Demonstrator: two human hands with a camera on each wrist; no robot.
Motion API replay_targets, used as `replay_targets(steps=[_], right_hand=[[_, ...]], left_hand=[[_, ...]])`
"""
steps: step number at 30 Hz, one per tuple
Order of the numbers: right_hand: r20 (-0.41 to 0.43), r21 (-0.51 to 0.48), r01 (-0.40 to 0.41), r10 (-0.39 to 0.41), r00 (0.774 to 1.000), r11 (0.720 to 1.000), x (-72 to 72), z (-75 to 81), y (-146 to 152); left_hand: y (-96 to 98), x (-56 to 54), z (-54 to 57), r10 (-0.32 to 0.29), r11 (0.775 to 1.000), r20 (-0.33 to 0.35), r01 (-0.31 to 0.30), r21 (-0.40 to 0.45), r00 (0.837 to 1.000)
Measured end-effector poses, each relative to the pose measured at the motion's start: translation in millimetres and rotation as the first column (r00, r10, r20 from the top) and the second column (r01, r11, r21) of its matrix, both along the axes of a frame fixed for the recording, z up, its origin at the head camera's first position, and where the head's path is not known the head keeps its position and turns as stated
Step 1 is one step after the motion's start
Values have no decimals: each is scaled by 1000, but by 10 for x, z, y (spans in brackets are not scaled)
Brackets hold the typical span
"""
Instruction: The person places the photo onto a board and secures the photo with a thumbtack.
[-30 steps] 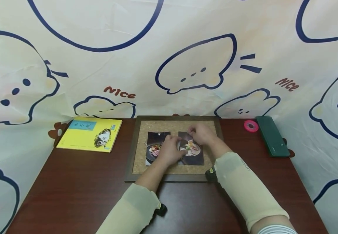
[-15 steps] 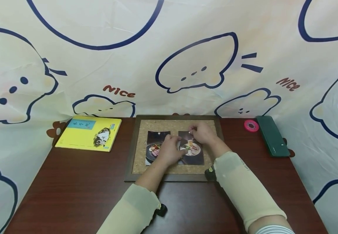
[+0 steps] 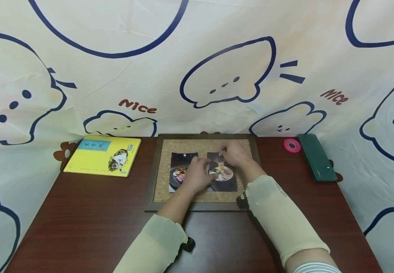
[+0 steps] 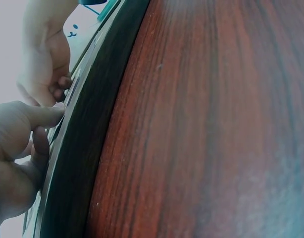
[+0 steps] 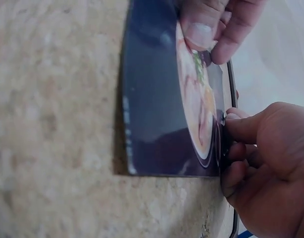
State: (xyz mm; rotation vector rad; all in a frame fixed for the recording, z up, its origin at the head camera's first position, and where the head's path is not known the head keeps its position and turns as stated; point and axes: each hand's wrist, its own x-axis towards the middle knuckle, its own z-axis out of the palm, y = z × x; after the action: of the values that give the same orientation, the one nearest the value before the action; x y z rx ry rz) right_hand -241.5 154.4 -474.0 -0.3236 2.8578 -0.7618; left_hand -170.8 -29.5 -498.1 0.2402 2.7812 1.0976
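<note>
A corkboard (image 3: 179,148) with a dark wooden frame lies on the table, bearing two food photos. My left hand (image 3: 197,175) is between them, thumb and fingertips pressing on the right photo (image 3: 229,185), which shows a bowl of food. In the right wrist view its thumb (image 5: 199,34) lies on the printed surface while the photo's near edge lifts from the cork. At that photo's top edge my right hand (image 3: 235,154) pinches a small clear push pin (image 3: 221,153), mostly hidden by the fingers. The left photo (image 3: 178,170) has a similar pin (image 3: 184,154) at its top.
A yellow book (image 3: 104,155) lies at the back left. At the back right are a pink ring-shaped roll (image 3: 292,145) and a dark green box (image 3: 317,158). A cartoon-printed cloth (image 3: 169,83) stands behind the table (image 3: 91,220).
Both hands stay on the right photo in nearly the same place. The right forearm has shifted slightly left, and the head view has moved a little.
</note>
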Motion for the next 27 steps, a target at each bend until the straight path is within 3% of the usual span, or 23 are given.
replay_targets(steps=[8, 14, 27], right_hand=[[-76, -128, -78, 69, 995, 989, 27, -104, 160], [-148, -96, -183, 168, 975, 978, 100, -135, 251], [-61, -37, -109, 106, 992, 993, 162, -82, 160]], left_hand=[[-2, -5, 1, 4, 1000, 2, -4, 6, 1000], [-9, -1, -2, 16, 1000, 6, -16, -1, 1000], [-13, 3, 12, 13, 1000, 18, -13, 6, 1000]])
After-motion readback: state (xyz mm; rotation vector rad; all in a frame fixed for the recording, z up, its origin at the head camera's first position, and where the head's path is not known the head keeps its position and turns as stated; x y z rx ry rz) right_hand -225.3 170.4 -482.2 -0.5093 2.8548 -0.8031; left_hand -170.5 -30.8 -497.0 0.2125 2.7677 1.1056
